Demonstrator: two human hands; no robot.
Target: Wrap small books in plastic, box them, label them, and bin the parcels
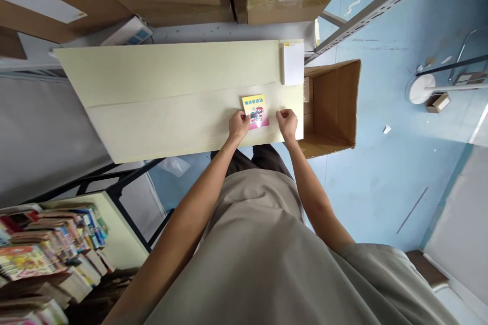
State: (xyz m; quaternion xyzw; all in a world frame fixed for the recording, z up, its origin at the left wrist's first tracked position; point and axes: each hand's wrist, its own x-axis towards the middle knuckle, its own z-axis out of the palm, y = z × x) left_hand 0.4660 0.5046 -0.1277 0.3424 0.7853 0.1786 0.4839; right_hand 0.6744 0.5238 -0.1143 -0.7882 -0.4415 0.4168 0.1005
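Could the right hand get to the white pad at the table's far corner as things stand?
Probably yes: the right hand rests beside the small book, and only bare table lies between it and the white pad.

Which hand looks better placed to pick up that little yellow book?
Probably the left hand: its fingers already rest on the yellow book at its lower left edge, while the right hand sits just beside it on the table.
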